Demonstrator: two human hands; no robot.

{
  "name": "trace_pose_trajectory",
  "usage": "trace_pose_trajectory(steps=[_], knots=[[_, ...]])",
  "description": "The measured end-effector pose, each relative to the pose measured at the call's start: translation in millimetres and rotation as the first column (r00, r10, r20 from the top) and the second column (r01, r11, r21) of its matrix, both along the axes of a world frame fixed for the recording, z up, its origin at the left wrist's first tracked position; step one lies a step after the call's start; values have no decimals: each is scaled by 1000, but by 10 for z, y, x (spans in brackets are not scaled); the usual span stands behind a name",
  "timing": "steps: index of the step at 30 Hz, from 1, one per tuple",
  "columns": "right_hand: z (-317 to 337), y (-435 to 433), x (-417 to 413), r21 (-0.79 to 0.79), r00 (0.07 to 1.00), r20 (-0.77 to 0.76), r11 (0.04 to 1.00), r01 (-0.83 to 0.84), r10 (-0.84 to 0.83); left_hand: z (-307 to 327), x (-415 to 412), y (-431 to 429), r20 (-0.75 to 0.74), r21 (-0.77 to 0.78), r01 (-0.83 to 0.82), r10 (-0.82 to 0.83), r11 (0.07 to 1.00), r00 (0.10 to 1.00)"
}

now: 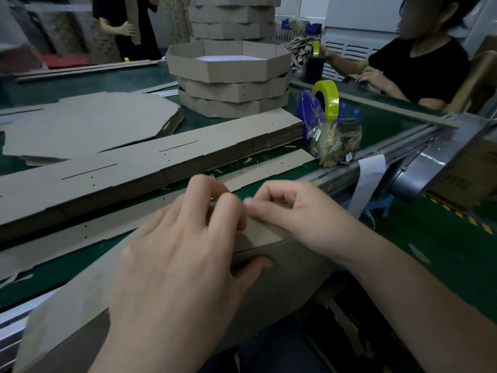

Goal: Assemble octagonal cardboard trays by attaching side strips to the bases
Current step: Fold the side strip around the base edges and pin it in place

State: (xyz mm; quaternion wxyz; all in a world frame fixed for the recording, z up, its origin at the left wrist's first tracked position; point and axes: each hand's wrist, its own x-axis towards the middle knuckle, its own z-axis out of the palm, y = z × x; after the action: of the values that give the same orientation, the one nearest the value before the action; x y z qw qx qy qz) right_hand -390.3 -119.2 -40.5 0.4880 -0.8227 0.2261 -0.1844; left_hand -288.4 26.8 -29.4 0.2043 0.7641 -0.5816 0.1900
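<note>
A cardboard side strip lies folded over the near edge of the green table, partly hanging toward me. My left hand grips its fold, thumb under the edge and fingers curled on top. My right hand pinches the same strip just to the right, fingertips meeting those of the left hand. A thick stack of flat side strips runs across the table behind my hands. Flat octagonal bases lie at the left. Three finished octagonal trays are stacked at the back centre.
A blue tape dispenser with a yellow roll stands to the right, with crumpled tape scraps in front of it. A person in black sits at the far right by another tape roll. Another person stands at the back left.
</note>
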Motion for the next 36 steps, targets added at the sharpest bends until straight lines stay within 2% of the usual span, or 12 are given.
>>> trace_pose_trajectory(steps=[3,5,8,11,14,17,19,24,26,28,30,36], knots=[[-40,-62,7,63,998,45,997,35,-38,-49,46,30,83,23,19,-21,1000,996],[-87,-121,-64,154,998,69,988,0,-11,-62,104,78,117,52,35,-41,998,992],[-239,-92,-188,203,997,68,978,-58,45,-61,178,156,158,104,31,-48,994,986],[-370,5,-165,204,983,177,979,2,-39,-34,202,210,217,150,-6,-27,989,976],[-386,57,-84,94,970,228,993,69,-89,60,147,180,244,149,-17,-20,989,970],[-319,76,-65,-23,978,208,999,25,-20,166,70,118,269,152,10,-52,988,962],[-255,24,-132,-18,982,190,1000,8,-4,226,35,142,270,147,26,-65,989,961],[-95,-176,-413,-57,983,184,998,-4,15,273,31,332,177,-40,109,-100,993,979],[-22,-224,-505,-165,984,177,986,31,-2,241,29,380,108,-115,112,-99,987,989],[46,-250,-562,-366,989,142,927,78,-27,171,25,405,26,-162,118,-115,980,993],[89,-242,-583,-495,985,164,858,135,-60,72,25,409,-55,-196,134,-147,971,988],[23,-47,-482,-653,951,294,705,276,-100,-196,172,498,-201,-223,162,-208,961,957]])
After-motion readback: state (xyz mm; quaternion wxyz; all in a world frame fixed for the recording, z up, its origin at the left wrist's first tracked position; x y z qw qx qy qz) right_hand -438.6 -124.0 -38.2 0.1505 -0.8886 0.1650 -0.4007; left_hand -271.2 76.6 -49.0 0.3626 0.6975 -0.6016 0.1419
